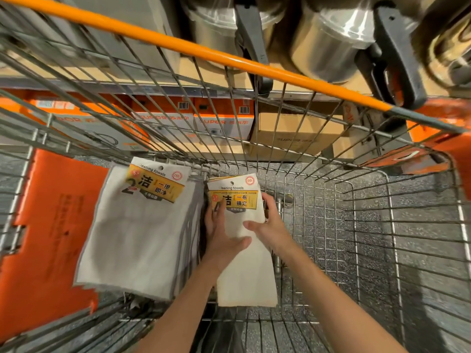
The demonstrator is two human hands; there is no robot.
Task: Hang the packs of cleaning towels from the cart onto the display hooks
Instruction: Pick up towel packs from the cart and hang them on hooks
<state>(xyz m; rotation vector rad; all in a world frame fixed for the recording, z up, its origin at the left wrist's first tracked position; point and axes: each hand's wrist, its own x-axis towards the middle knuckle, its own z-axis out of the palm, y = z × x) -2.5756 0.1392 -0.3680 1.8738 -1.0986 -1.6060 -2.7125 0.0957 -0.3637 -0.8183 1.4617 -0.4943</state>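
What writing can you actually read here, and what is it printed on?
"cleaning towels", first letter cut off: header card of the grey towel pack.
"leaning towels": card of the white towel pack, held by both hands.
"SUPOR": orange boxes and a brown carton.
Smaller print: blurred.

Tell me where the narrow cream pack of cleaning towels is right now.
In the head view, the narrow cream pack sits mid-frame inside the wire cart, held between the left hand and right hand, just right of the bigger grey stack.
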